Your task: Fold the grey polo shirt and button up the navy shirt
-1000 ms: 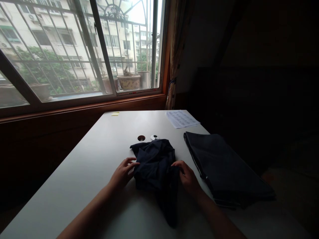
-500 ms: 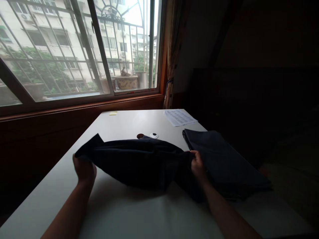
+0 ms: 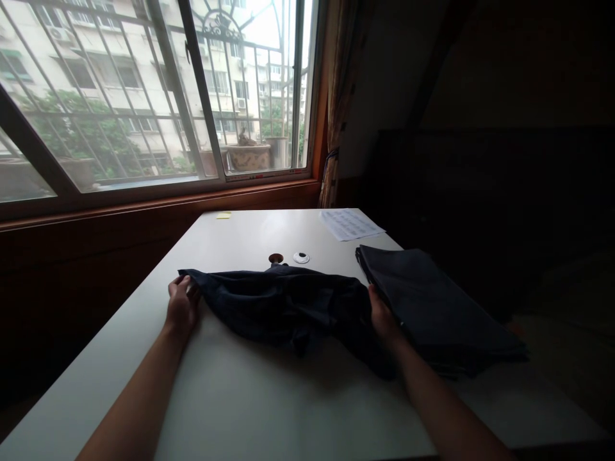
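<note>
A crumpled dark blue piece of cloth, perhaps a garment, stretches between my two hands over the white table. My left hand pinches its left corner between thumb and fingers. At the other end, my right hand grips the cloth's edge, with most of its fingers hidden. Part of the cloth hangs down and bunches beside my right wrist. Just to the right lies a stack of folded dark cloth, close to my right hand.
The white table runs toward the window. Beyond the cloth are a round hole and a white ring-shaped cover. Printed paper sheets lie at the far right corner, a yellow note at the far left.
My left hand has moved right and slightly up with its corner of the cloth. The cloth has sagged and become more wrinkled. My right hand stays at the right end.
</note>
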`<state>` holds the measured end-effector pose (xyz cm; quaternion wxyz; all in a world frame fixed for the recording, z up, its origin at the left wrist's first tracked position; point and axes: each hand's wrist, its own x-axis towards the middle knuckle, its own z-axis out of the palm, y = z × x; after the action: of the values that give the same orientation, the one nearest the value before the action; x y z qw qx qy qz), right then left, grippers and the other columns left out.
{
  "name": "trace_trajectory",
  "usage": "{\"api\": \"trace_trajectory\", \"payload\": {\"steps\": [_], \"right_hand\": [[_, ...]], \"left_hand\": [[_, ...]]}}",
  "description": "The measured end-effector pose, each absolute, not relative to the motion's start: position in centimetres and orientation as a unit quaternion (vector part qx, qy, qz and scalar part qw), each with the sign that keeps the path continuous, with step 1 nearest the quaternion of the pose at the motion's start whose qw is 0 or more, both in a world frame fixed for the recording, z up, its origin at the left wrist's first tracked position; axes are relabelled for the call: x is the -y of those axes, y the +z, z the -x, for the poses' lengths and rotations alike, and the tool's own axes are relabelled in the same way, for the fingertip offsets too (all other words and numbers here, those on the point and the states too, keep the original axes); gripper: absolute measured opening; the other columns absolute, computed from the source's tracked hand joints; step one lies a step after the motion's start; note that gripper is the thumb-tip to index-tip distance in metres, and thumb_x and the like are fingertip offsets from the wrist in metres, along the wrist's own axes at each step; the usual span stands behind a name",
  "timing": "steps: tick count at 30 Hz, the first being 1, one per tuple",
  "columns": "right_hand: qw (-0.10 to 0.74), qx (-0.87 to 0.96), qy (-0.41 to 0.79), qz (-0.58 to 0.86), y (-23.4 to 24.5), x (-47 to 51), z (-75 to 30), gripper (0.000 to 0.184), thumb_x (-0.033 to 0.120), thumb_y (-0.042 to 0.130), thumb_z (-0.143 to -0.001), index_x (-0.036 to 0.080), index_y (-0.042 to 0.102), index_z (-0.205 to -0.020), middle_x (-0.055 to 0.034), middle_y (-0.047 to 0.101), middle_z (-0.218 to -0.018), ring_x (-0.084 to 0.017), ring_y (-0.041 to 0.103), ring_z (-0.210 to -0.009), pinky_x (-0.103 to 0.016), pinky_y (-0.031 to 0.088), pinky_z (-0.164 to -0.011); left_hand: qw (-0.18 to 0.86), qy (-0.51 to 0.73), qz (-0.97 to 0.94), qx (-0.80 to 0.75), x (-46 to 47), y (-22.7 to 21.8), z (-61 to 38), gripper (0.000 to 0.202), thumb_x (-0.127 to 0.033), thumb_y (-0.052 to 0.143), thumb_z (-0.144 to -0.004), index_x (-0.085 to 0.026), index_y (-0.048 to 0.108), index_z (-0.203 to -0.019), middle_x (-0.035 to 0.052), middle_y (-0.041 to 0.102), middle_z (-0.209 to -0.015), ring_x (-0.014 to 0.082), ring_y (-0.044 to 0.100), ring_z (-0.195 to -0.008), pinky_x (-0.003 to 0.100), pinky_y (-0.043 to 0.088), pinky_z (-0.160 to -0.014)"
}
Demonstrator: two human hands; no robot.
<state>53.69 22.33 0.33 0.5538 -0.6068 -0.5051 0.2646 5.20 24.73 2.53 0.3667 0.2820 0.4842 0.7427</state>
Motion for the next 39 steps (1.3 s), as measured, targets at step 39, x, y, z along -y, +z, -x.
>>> {"api": "trace_trajectory", "payload": {"steps": [39], "right_hand": [[0.593,0.515,0.304,0.539,2.8,-21.2,-53.4,0.039,0.034,0.053,-0.082,0.023,0.07,-0.115,-0.0062,0.068,-0.124,-0.028,0.058,-0.12,-0.045,0.04,-0.108]], "left_hand": [[0.203,0.747,-0.343,-0.532,-22.8,3.1,-3.4,0.024,-0.027,0.057,-0.085,-0.015,0.058,-0.106,-0.003,0.056,-0.074,0.0119,0.052,-0.064,0.024,0.045,-0.06]]}}
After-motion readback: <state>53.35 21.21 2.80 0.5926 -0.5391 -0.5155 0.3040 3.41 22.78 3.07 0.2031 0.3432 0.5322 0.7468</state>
